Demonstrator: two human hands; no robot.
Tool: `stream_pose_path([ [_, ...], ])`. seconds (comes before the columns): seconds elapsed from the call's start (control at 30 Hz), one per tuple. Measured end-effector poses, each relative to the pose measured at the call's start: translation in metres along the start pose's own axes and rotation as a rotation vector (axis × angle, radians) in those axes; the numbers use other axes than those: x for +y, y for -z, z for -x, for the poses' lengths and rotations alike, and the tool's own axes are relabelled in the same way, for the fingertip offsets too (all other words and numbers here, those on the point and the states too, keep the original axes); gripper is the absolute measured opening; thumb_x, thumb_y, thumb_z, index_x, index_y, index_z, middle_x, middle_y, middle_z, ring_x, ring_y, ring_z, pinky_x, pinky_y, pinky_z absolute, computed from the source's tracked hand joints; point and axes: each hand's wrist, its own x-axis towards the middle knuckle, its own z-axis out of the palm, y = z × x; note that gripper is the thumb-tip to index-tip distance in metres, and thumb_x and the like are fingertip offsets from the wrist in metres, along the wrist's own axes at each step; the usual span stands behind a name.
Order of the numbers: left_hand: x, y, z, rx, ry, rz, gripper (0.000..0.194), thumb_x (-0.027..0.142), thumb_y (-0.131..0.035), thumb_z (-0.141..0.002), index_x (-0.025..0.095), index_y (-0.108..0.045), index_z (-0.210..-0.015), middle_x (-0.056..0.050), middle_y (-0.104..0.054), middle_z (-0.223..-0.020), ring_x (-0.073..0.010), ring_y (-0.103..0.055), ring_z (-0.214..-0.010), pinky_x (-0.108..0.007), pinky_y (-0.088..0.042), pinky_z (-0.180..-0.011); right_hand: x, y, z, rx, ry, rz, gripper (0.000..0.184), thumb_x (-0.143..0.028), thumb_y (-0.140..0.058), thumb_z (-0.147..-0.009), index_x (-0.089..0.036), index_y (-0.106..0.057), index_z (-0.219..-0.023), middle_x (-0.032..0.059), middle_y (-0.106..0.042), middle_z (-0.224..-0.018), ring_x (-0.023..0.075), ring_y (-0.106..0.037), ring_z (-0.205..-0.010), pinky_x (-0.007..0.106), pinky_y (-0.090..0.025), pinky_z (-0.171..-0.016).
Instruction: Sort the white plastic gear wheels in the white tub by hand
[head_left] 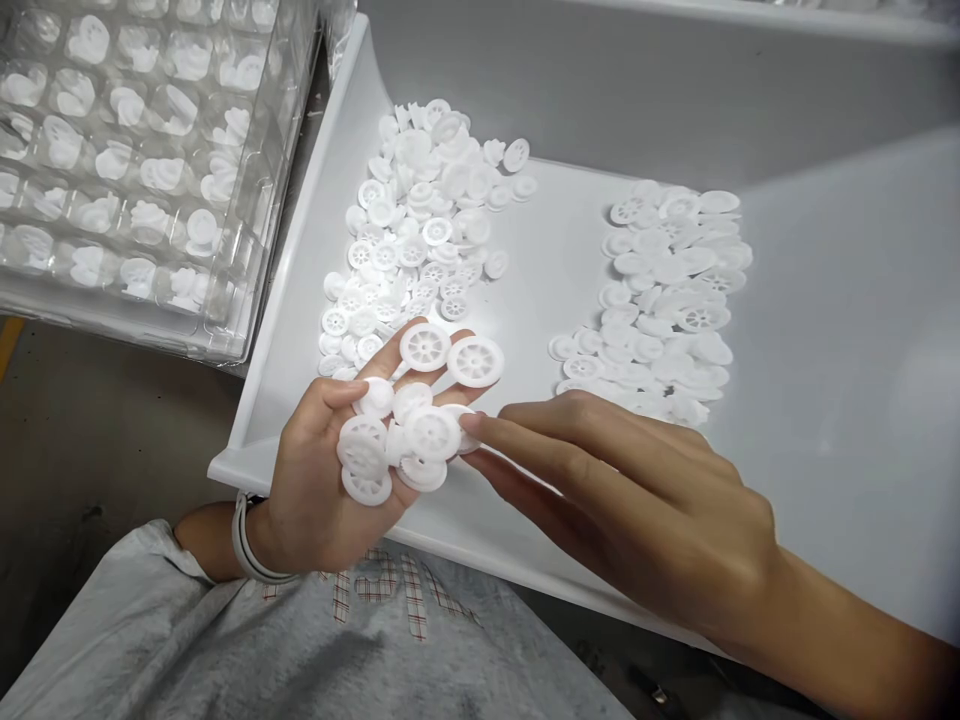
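Palm up, my left hand [319, 500] cradles several small white plastic wheels [433, 433] with spokes. Two of them lie out on its fingers, and the thumb rests on a rounded white piece [375, 398]. From the right, my right hand [645, 490] reaches in and pinches one white wheel [463, 428] at the edge of that handful. Both hands are over the near edge of a white bin [555, 240]. Inside it, a heap of small white wheels [412, 250] lies on the left and a heap of larger wheels [675, 270] on the right.
At the upper left stands a clear plastic tray [232, 300] with many pockets, white parts lying in them. The bin's raised left wall [300, 240] separates it from that tray. Grey floor [112, 440] shows below the tray.
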Motion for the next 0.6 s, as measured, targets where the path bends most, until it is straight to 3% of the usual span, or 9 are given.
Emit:
stream_pose_path([
  [0.2,0.0,-0.002,0.0,0.01,0.005,-0.015,0.057,0.032,-0.05,-0.09,0.023,-0.052,-0.146,-0.005,-0.059,-0.149,-0.0279,-0.052,-0.142,-0.045,-0.035,-0.124,0.002,0.006,-0.005,0.004,-0.094,-0.162,0.031,-0.011,-0.071,-0.09,-0.02,-0.057,-0.116,0.0055,-0.067,-0.094,0.0138,-0.064,-0.08,0.026,-0.055,-0.062],
  [0.3,0.001,-0.003,0.001,0.01,0.01,-0.031,0.057,0.031,-0.048,-0.09,0.023,-0.051,-0.147,-0.005,-0.061,-0.147,-0.0262,-0.055,-0.14,-0.042,-0.038,-0.122,0.009,0.006,-0.009,0.042,-0.216,-0.219,0.033,-0.017,-0.07,-0.092,-0.023,-0.055,-0.121,0.0052,-0.066,-0.1,0.0126,-0.058,-0.077,0.025,-0.051,-0.056],
  [0.43,0.001,-0.003,0.001,0.002,0.056,-0.06,0.058,0.032,-0.048,-0.09,0.025,-0.051,-0.147,-0.005,-0.067,-0.139,-0.0276,-0.06,-0.134,-0.041,-0.047,-0.114,0.011,0.002,-0.013,-0.006,-0.32,-0.283,0.026,-0.025,-0.069,-0.094,-0.024,-0.061,-0.118,0.0034,-0.066,-0.099,0.0112,-0.057,-0.072,0.024,-0.049,-0.052],
  [0.53,0.001,-0.001,0.002,-0.025,0.07,-0.05,0.059,0.033,-0.051,-0.089,0.025,-0.052,-0.147,-0.004,-0.067,-0.139,-0.0278,-0.061,-0.133,-0.04,-0.047,-0.114,0.01,0.007,-0.015,0.02,-0.367,-0.375,0.022,-0.021,-0.07,-0.092,-0.025,-0.063,-0.112,0.0018,-0.068,-0.095,0.0106,-0.059,-0.073,0.023,-0.051,-0.054],
  [0.6,0.001,0.001,0.003,-0.036,0.066,-0.028,0.058,0.031,-0.052,-0.089,0.027,-0.052,-0.148,-0.002,-0.066,-0.14,-0.0253,-0.06,-0.134,-0.037,-0.043,-0.117,0.021,0.017,-0.011,0.007,-0.357,-0.315,0.024,-0.02,-0.07,-0.091,-0.026,-0.064,-0.114,0.002,-0.068,-0.097,0.0098,-0.059,-0.073,0.022,-0.052,-0.057],
])
